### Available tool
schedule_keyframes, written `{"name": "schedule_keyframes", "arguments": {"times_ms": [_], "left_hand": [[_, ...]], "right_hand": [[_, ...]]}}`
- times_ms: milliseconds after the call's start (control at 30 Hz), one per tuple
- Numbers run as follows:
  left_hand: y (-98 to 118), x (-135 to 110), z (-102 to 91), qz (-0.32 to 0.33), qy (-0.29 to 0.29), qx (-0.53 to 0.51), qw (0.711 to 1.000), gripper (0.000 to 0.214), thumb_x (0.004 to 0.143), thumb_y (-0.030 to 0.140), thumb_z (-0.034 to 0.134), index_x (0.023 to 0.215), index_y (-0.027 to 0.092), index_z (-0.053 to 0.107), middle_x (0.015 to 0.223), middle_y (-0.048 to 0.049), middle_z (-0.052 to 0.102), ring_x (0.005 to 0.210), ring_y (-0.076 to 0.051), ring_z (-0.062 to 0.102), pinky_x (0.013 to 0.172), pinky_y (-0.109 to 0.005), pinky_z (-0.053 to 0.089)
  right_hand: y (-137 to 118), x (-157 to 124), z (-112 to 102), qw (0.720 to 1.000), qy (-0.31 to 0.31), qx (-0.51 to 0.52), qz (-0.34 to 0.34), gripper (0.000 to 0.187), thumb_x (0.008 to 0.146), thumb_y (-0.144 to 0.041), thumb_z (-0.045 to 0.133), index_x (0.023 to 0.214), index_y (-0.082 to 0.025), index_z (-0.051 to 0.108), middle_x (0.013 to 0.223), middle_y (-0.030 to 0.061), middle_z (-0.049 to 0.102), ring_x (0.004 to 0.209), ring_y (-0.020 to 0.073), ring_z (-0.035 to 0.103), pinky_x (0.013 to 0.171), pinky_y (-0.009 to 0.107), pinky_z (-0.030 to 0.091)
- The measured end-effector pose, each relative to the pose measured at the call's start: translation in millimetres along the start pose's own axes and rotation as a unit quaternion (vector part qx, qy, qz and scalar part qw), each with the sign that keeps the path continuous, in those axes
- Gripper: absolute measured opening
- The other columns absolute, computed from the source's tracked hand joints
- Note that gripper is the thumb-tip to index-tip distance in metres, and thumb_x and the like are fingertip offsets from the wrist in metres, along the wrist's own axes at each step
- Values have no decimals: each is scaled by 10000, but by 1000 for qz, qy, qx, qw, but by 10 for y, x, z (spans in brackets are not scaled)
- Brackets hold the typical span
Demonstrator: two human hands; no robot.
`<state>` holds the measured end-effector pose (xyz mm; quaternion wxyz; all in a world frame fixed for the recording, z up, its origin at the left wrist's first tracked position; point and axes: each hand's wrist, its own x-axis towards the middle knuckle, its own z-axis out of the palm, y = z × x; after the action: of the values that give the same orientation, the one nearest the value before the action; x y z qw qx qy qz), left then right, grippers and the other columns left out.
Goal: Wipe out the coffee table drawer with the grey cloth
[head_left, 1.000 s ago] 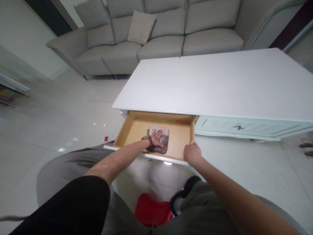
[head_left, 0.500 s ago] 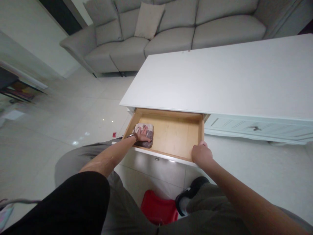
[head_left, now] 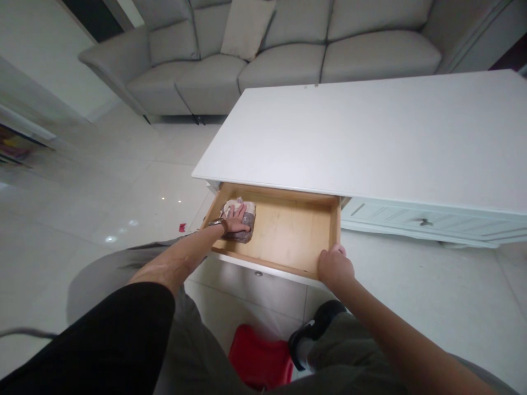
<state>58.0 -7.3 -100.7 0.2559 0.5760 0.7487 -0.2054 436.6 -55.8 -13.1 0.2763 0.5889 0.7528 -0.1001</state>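
Observation:
A pulled-out wooden drawer (head_left: 288,230) with a white front sticks out of the white table (head_left: 349,137). Inside it, near the left wall, lies a folded cloth (head_left: 249,219), cream on one part and brownish-grey on the other. My left hand (head_left: 237,218) presses down on this cloth with fingers spread and flat; a watch (head_left: 219,222) circles that wrist. At the drawer's front right corner, my right hand (head_left: 335,267) is closed over the rim of the side wall. Some of its fingertips are hidden behind the wood.
A grey sofa (head_left: 284,66) with a beige cushion (head_left: 248,30) stands behind the table. A second drawer with a knob (head_left: 423,222) is shut at the right. Below, between my legs, is a red stool (head_left: 259,356). A small red scrap (head_left: 182,227) lies on the tiled floor.
My left hand and the cloth have shifted slightly away from the drawer's front wall, toward its back. My right hand keeps its hold on the corner. The view has turned a little.

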Motion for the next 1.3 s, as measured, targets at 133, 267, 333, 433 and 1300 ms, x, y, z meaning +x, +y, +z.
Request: {"name": "schedule_keyframes", "arguments": {"times_ms": [133,267,333,433,1300], "left_hand": [[70,121,-162,20,30,11,999,1177,726,623,595,1664,279,-27,1740,-71,-40,1558,-447,-138,1198,-721,63],[100,279,-290,29,45,5,999,1158,739,614,578,1666,258,-19,1738,-70,-51,1564,-430,-134,1200,-720,29],[95,335,-315,36,50,-3,998,1155,738,611,577,1666,264,-18,1740,-62,-50,1567,-428,-125,1203,-715,40],[83,370,-302,44,61,-6,997,1135,747,606,565,1664,272,-14,1744,-52,-28,1571,-422,-111,1202,-718,67],[2547,140,53,117,52,-82,988,1232,718,750,553,1662,233,-47,1742,-62,-78,1529,-430,-262,1189,-759,-37]], "right_hand": [[-8,19,14,1000,2,-10,-2,455,972,-94,331,1212,-39,713,1277,341,555,863,213,735,692,262,556],[-18,25,13,1000,-4,-20,0,460,979,-89,323,1228,-40,706,1262,334,561,874,208,735,687,255,558],[-20,26,9,1000,-6,-21,-3,453,982,-95,331,1235,-30,700,1255,335,562,884,209,733,690,257,562],[-21,24,-7,1000,-1,-20,0,453,979,-89,329,1235,-24,697,1264,341,553,863,205,734,689,261,565],[-18,27,-138,999,-49,-12,0,483,974,-86,316,1287,-39,681,1327,350,526,985,261,719,709,307,582]]}}
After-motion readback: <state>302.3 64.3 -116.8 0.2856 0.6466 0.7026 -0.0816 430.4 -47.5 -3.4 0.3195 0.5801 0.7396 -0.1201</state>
